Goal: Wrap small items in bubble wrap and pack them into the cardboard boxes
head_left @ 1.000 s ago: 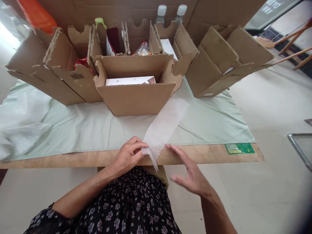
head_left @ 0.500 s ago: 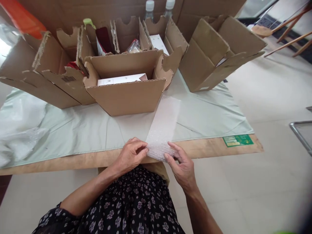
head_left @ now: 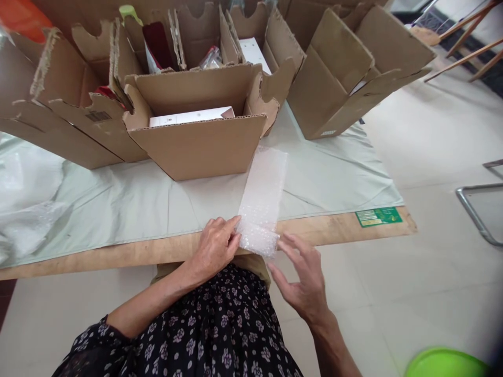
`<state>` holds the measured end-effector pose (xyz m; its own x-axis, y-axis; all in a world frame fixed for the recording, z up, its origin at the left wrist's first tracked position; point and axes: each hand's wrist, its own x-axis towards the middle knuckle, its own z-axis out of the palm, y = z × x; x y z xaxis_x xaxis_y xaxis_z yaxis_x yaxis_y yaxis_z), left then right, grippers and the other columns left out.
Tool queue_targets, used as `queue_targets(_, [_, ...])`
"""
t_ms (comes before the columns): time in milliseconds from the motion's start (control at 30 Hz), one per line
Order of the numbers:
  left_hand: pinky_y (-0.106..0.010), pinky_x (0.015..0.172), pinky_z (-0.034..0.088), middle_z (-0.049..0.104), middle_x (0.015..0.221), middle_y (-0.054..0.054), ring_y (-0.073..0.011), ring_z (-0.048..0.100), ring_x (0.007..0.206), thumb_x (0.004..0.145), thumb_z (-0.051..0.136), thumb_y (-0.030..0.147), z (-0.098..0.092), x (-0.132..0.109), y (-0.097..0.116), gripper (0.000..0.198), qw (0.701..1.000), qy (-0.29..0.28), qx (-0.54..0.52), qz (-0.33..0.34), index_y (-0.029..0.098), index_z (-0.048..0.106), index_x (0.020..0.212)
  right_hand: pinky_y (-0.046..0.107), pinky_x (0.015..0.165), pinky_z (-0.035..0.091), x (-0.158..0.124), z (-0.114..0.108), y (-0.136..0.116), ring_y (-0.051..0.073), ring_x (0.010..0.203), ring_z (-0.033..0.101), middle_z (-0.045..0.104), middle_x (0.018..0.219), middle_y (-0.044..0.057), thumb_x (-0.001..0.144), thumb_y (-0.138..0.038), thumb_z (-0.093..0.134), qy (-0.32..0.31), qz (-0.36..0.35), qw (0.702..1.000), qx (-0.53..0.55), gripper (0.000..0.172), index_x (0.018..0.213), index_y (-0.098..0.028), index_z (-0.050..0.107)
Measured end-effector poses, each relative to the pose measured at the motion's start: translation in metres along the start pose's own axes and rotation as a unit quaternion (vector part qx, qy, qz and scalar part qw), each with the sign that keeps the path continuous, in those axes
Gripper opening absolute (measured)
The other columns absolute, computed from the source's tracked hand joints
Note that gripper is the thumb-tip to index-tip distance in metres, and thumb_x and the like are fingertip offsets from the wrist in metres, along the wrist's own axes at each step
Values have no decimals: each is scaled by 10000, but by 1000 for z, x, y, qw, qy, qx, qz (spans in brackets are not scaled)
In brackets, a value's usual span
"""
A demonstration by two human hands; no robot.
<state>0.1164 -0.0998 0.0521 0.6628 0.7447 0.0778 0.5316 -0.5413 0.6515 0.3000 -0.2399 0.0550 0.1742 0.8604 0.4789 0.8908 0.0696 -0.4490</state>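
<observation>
A narrow strip of bubble wrap (head_left: 262,188) runs from beside the front cardboard box to the table's near edge. Its near end is folded back over itself. My left hand (head_left: 217,242) grips the left edge of this fold between thumb and forefinger. At the fold's right side, my right hand (head_left: 302,272) is open, thumb and fingers apart, with the fingertips close to the wrap's corner. Whether those fingertips touch it I cannot tell.
An open cardboard box (head_left: 196,152) with a white box (head_left: 192,116) inside stands just ahead. Several more cardboard boxes line the back. Crumpled clear plastic (head_left: 29,204) lies at the left. A green label (head_left: 379,217) marks the wooden edge; a green basin (head_left: 446,362) is on the floor.
My right hand has let go of the wrap's end and moved slightly right, its fingers spreading. The folded end now lies flatter. The view has shifted, bringing the green basin into sight.
</observation>
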Motion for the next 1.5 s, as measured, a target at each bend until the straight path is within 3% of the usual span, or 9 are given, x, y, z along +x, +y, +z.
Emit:
queue_targets(100, [-414, 831, 484, 716, 835, -52, -235, 618, 820, 942, 553, 149, 3, -1, 0, 403, 1000, 7, 20, 9, 152, 619, 1340, 522, 993, 528, 0, 6, -3, 344, 1308, 616, 630, 1444, 136, 908, -257, 700, -66, -42, 997, 4, 463, 1361, -278, 608])
queue_targets(233, [-421, 840, 501, 728, 842, -55, -235, 625, 831, 947, 557, 156, -2, -2, -1, 355, 999, 20, 30, 30, 178, 650, 1290, 472, 954, 542, 5, 21, 1, 284, 1228, 680, 750, 1264, 73, 955, -131, 610, -44, -31, 998, 28, 309, 1213, -280, 693])
queue_targets(433, [-523, 1057, 481, 643, 1374, -171, -313, 560, 1274, 941, 666, 272, -20, -9, -2, 388, 992, 10, -22, 126, 162, 629, 1311, 413, 852, 594, 16, 22, 5, 236, 976, 749, 798, 1034, 52, 980, -141, 586, -38, 9, 995, 95, 236, 1133, -257, 722])
queue_targets(533, [-489, 1016, 500, 740, 1197, -110, -268, 621, 1161, 990, 589, 214, -15, -6, -3, 253, 989, -14, -49, 137, 193, 685, 1223, 407, 826, 615, 24, 22, 4, 230, 908, 747, 793, 982, 53, 995, -192, 579, -51, 49, 991, 117, 196, 1109, -255, 726])
queue_targets(633, [-429, 903, 529, 774, 999, -78, -234, 662, 966, 997, 553, 186, -6, 3, -5, 243, 994, 2, -76, 74, 197, 727, 1166, 413, 852, 622, 27, 22, 5, 237, 951, 743, 778, 1043, 73, 989, -197, 589, -29, 76, 991, 106, 220, 1167, -255, 704])
queue_targets(833, [-403, 851, 531, 766, 907, -67, -228, 647, 859, 896, 637, 185, -2, 21, -5, 325, 998, -5, -64, 5, 200, 740, 1204, 508, 949, 563, 21, 14, 10, 310, 1147, 684, 714, 1243, 111, 908, -165, 688, 39, 0, 999, 5, 425, 1307, -299, 628])
queue_targets(1100, [-423, 834, 540, 750, 929, -95, -245, 651, 868, 951, 597, 190, 1, 21, -4, 236, 998, 29, -19, 57, 156, 742, 1134, 514, 1001, 501, 23, 28, 16, 330, 1303, 612, 697, 1349, 113, 951, -221, 630, -70, -44, 996, -18, 334, 1283, -247, 645])
queue_targets(1267, [-465, 981, 530, 665, 1278, -160, -286, 609, 1160, 958, 640, 247, -7, 10, -6, 299, 990, 36, 4, 136, 161, 671, 1243, 479, 972, 500, 27, 26, 21, 284, 1197, 672, 786, 1128, 46, 980, -180, 590, -77, -30, 996, 31, 232, 1170, -263, 695])
queue_targets(1500, [-416, 926, 512, 724, 1122, -99, -243, 614, 1051, 995, 578, 181, -4, 8, -6, 185, 988, 6, -22, 155, 175, 704, 1130, 424, 918, 544, 25, 18, 23, 238, 1046, 704, 766, 1096, 64, 973, -201, 641, -54, 4, 995, 83, 231, 1197, -248, 680])
